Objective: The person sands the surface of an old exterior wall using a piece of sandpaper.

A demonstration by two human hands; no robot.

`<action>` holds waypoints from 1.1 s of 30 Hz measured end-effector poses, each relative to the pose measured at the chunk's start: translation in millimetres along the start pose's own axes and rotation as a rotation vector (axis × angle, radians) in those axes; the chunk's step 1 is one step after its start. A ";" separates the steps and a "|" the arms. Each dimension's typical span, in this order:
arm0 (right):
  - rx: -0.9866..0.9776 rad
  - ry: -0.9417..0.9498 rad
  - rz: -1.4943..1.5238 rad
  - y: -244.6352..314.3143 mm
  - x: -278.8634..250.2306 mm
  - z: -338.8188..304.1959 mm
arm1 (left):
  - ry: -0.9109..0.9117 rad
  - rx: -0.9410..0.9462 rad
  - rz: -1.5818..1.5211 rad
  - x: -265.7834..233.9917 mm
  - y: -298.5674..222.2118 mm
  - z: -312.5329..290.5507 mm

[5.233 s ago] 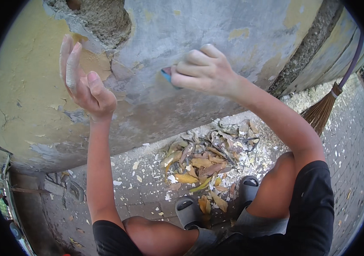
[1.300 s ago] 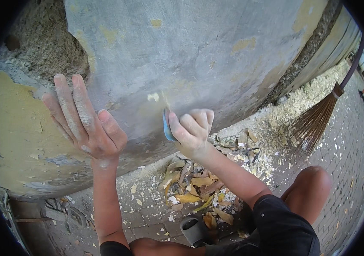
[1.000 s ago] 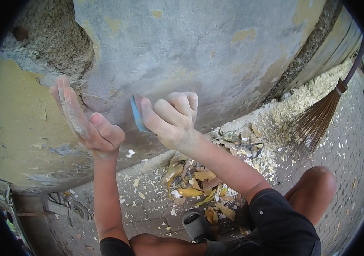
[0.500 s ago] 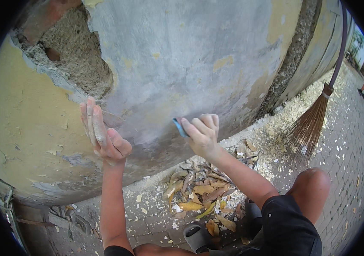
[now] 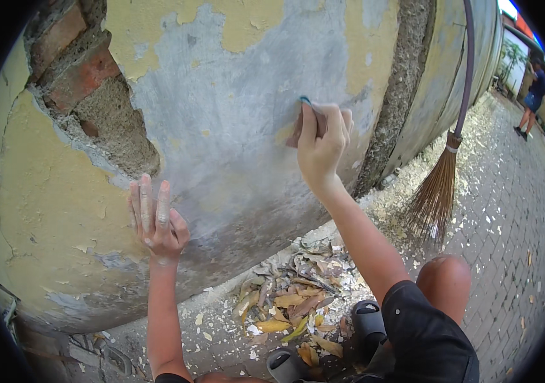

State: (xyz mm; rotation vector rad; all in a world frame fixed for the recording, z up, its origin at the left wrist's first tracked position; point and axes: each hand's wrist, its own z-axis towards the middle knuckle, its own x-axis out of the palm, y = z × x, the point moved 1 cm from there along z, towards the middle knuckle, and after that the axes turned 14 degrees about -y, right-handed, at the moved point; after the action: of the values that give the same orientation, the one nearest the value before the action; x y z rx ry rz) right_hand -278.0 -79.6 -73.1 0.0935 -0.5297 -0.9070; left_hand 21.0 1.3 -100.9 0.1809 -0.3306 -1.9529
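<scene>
In front of me is a wall (image 5: 240, 137) with peeling yellow paint over grey, dusty plaster. My right hand (image 5: 325, 143) pinches a folded piece of sandpaper (image 5: 295, 133), reddish-brown with a blue-green edge, against the grey part. Lower and to the left, my left hand (image 5: 158, 220) is raised with its fingers stretched out and white dust on them. It is close to the wall, just under the broken patch (image 5: 116, 121) that bares brick and rough mortar; whether the palm presses on the wall cannot be told.
A stick broom (image 5: 439, 188) leans at the right, beside a rough vertical groove (image 5: 406, 83). Dry leaves (image 5: 295, 300) and paint flakes lie along the wall's foot. Grey sandals (image 5: 368, 319) and my bent knee (image 5: 445, 287) are below. Another person (image 5: 532, 96) stands far off on the paving.
My right hand has moved up the wall with the sandpaper. My left hand stays near the broken patch, its fingers a little more spread. The view has tilted up, showing more wall.
</scene>
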 end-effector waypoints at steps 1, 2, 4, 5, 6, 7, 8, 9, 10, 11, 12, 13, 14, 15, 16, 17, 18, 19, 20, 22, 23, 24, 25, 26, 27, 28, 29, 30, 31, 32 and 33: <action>0.001 0.005 -0.003 6.4 8.8 17.2 | 0.004 -0.004 -0.002 -0.8 -0.1 0.6; -0.022 -0.019 0.021 5.5 13.9 32.1 | 0.001 -0.003 -0.009 5.5 -4.5 1.6; -0.087 -0.061 0.078 10.0 15.6 22.4 | 0.003 -0.003 -0.002 -1.1 -1.2 4.3; -0.083 -0.058 0.077 5.9 1.1 -6.9 | 0.012 -0.005 -0.003 -3.9 0.4 4.1; -0.102 0.053 0.051 -0.7 -18.0 -42.5 | 0.012 -0.010 -0.007 -2.3 0.9 2.6; -0.115 0.165 0.024 -4.0 -28.0 -61.4 | 0.013 -0.011 -0.009 -2.3 1.8 1.7; -0.117 0.171 0.017 -5.2 -26.2 -56.5 | 0.013 -0.024 -0.010 -1.4 0.5 -0.3; -0.116 0.123 0.038 0.2 -15.6 -44.4 | 0.018 -0.028 -0.003 -4.2 2.3 0.7; -0.133 0.080 0.046 -1.4 -8.0 -28.8 | 0.014 -0.039 -0.015 0.9 -0.5 -1.1; -0.122 0.082 0.051 4.8 4.0 -12.7 | 0.034 -0.003 0.001 -3.4 1.0 4.0; -0.124 0.031 0.079 11.6 13.7 4.3 | 0.053 0.029 0.014 -6.3 0.4 5.4; -0.125 -0.021 0.107 14.5 17.6 11.2 | 0.062 0.028 0.017 -6.4 -0.1 5.6; -0.132 -0.002 0.100 9.6 12.4 -1.1 | 0.057 0.031 0.029 -5.6 -0.2 6.7; -0.135 0.002 0.090 1.0 -3.9 -28.2 | 0.043 0.028 0.028 -2.4 -1.6 5.4; -0.138 0.103 0.088 -8.5 -23.3 -61.2 | 0.040 0.029 0.021 -0.3 -2.7 6.2; -0.133 0.205 0.088 -11.7 -33.7 -79.8 | 0.038 0.031 0.017 -1.3 -1.0 5.4; -0.145 0.202 0.071 -8.0 -33.5 -80.6 | 0.039 0.037 0.022 -5.1 2.2 5.1; -0.142 0.199 0.070 -3.3 -23.4 -69.1 | 0.041 0.042 0.022 -6.2 3.3 4.8; -0.155 0.111 0.101 2.6 -5.7 -46.1 | 0.034 0.042 0.015 -4.9 2.4 1.5; -0.175 -0.020 0.137 14.4 22.1 -4.0 | 0.034 0.044 0.012 -1.7 0.8 1.3; -0.172 -0.016 0.136 11.3 18.3 -8.7 | 0.031 0.048 0.015 0.3 -1.5 3.1; -0.173 -0.003 0.135 10.9 11.5 -22.1 | 0.032 0.058 0.021 -2.6 -0.7 6.6; -0.182 0.006 0.132 8.5 2.9 -38.8 | 0.034 0.062 0.022 -3.7 0.5 6.9; -0.168 0.115 0.124 5.9 -15.5 -66.9 | 0.042 0.060 0.034 -6.0 1.5 4.3; -0.170 0.112 0.118 5.3 -17.9 -66.8 | 0.044 0.057 0.044 -5.2 2.4 1.4; -0.166 0.117 0.114 4.3 -19.2 -66.4 | 0.042 0.059 0.038 -6.0 3.3 -0.3; -0.162 0.123 0.110 3.2 -19.6 -66.0 | 0.044 0.060 0.041 -7.7 4.4 -1.8; -0.173 0.041 0.130 6.2 -2.4 -48.8 | 0.047 0.062 0.050 -7.7 4.3 -2.6; -0.175 0.045 0.126 8.7 8.0 -32.2 | 0.048 0.058 0.046 -4.4 2.3 -3.3; -0.147 0.007 0.143 14.9 16.8 -16.1 | 0.050 0.063 0.049 -5.5 1.7 1.0; -0.118 -0.026 0.158 18.7 19.3 -10.4 | 0.054 0.065 0.050 -7.6 0.8 2.9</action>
State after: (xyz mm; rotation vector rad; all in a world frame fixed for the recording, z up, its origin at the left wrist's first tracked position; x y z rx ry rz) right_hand -249.9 -84.3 -68.9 -0.0667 -0.4996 -0.7839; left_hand 23.9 8.4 -98.2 0.2650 -0.3596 -1.8857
